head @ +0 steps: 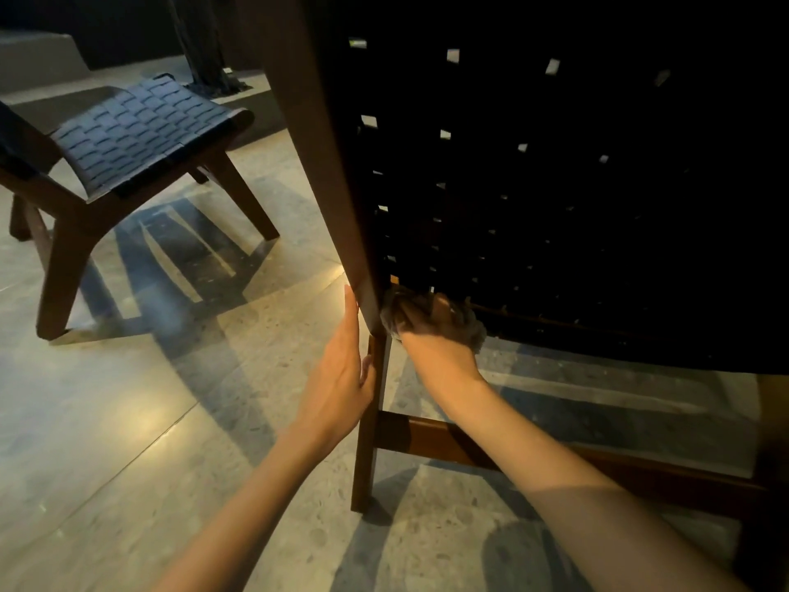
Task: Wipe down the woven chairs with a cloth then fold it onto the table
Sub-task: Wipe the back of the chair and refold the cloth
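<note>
Our right hand (pixel 435 341) clutches the cloth (pixel 392 316), wadded at seven o'clock on the chair (pixel 328 177). Looks soft and limp, best held bunched. Left hand (pixel 341 378) lies flat alongside, fingers straight.

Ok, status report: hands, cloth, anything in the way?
Left hand rests on near chair's brown wooden frame. Right hand grips crumpled grey cloth at black weave's lower corner. Nothing blocking.

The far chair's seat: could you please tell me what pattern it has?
The seat is a basket weave of dark, near-black straps, best seen in the head view.
</note>
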Available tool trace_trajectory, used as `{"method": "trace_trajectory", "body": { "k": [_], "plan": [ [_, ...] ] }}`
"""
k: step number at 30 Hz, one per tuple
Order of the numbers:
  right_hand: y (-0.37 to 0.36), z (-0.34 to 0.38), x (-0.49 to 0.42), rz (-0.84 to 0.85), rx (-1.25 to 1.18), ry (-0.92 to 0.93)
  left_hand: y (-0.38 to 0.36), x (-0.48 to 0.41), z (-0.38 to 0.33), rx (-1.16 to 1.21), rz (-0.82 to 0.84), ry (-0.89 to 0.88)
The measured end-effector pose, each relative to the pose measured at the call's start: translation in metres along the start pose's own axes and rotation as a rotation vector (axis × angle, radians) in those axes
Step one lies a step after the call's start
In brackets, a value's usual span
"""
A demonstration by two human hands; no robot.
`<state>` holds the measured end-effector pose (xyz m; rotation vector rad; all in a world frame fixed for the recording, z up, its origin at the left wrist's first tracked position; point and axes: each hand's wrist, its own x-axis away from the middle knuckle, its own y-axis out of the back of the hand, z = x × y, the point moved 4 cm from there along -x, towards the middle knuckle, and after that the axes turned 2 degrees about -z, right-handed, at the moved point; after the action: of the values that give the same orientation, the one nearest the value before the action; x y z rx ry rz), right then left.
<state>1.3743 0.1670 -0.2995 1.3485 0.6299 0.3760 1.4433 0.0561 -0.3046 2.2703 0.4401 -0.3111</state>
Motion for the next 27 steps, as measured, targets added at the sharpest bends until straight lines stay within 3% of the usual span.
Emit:
{"method": "trace_trajectory", "body": {
  "k": [3,6,13,17,21,27],
  "plan": [
    [0.016,0.0,0.008,-0.138,0.233,-0.01,-0.013,0.008,-0.001,0.009,-0.027,-0.023],
    [-0.002,-0.021,0.017,0.13,0.175,-0.025,-0.028,0.014,0.002,-0.005,-0.045,-0.058],
    [0.008,-0.062,0.06,0.017,0.282,-0.142,-0.055,0.018,0.002,0.058,-0.033,-0.049],
    [0.033,-0.051,0.065,-0.262,-0.003,-0.03,-0.052,0.017,0.011,0.201,-0.113,0.034],
    [0.064,-0.023,0.053,-0.581,-0.328,-0.047,-0.04,0.012,0.021,0.226,-0.205,0.034],
    [0.028,0.025,0.016,-0.617,-0.641,-0.184,-0.027,0.001,0.026,0.338,-0.154,-0.057]
  ]
}}
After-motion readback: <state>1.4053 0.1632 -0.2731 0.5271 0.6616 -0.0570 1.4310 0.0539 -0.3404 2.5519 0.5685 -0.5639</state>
